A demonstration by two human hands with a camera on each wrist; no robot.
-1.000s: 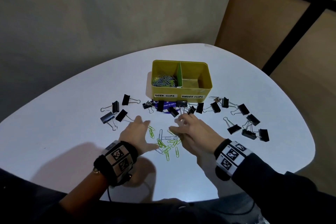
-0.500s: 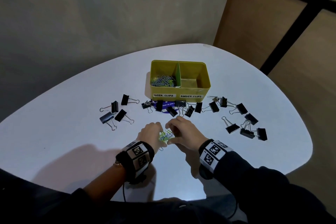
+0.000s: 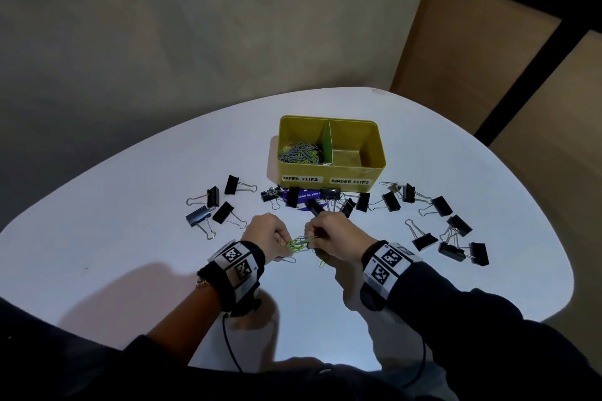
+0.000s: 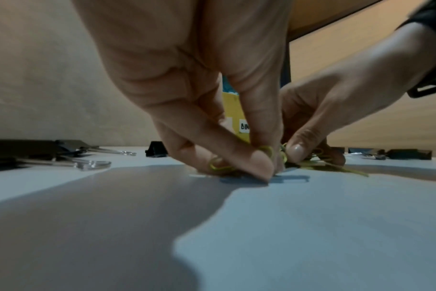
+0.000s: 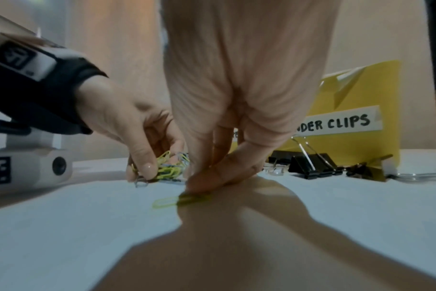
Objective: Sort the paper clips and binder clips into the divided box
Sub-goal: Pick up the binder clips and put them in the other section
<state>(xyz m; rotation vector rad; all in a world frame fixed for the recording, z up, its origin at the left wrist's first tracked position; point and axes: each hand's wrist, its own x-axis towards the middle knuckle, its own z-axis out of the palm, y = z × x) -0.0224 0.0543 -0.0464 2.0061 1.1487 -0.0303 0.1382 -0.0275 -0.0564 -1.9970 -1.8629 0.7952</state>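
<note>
A small heap of green and silver paper clips (image 3: 299,242) lies on the white table (image 3: 130,205) between my hands. My left hand (image 3: 270,234) curls its fingers round the left side of the heap (image 4: 269,155). My right hand (image 3: 332,234) pinches the right side, fingertips pressed to the table (image 5: 204,183). One green clip (image 5: 167,201) lies loose in front of the right hand. The yellow divided box (image 3: 378,146) stands behind, labelled PAPER CLIPS on the left, with clips inside, and BINDER CLIPS on the right. Black binder clips (image 3: 329,194) lie scattered in front of it.
More binder clips lie to the left (image 3: 215,205) and to the right (image 3: 452,238) of my hands. A purple sticker (image 3: 306,197) shows under the clips before the box. The table's curved edge (image 3: 553,299) runs close on the right. A wall stands behind.
Both hands drew together from spread apart and swept the scattered paper clips into one heap, which they now pinch between them.
</note>
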